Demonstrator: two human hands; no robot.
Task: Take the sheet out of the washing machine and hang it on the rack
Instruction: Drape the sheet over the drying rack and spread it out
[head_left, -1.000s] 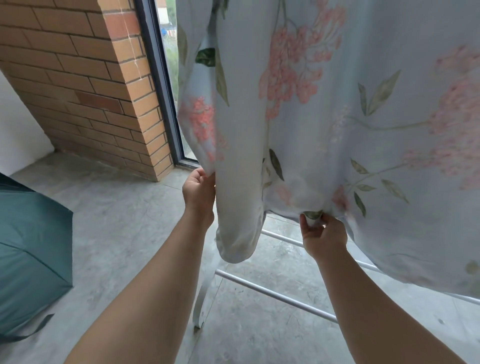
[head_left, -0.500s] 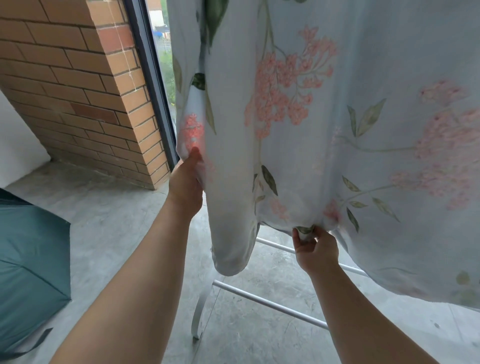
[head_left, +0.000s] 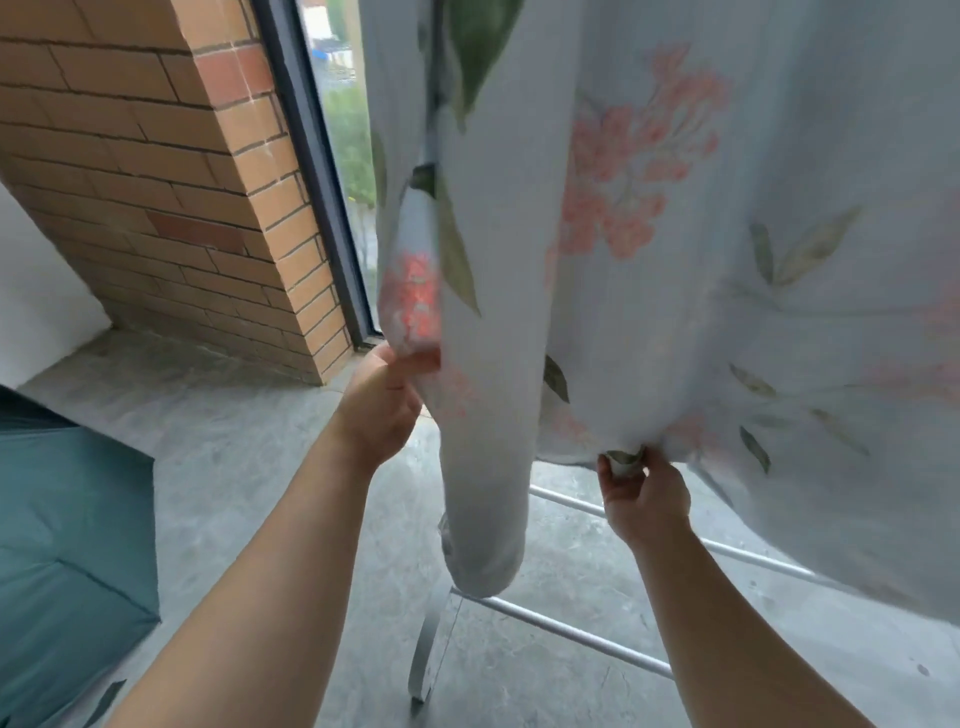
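A pale blue sheet with pink flowers and green leaves hangs down over the white metal rack, filling the upper right of the head view. My left hand pinches the sheet's left edge near the window. My right hand grips a bunched fold at the sheet's lower hem. A rounded fold of the sheet hangs between my hands, down to the rack's lower bar. The top of the rack is hidden by the cloth. No washing machine is in view.
A brick pillar stands at the left beside a dark window frame. A teal umbrella lies on the grey concrete floor at the lower left. The rack's foot stands on the floor between my arms.
My left hand has moved along the sheet's left edge and now pinches it with the fingers showing. The right hand keeps its grip on the hem. The view has shifted slightly.
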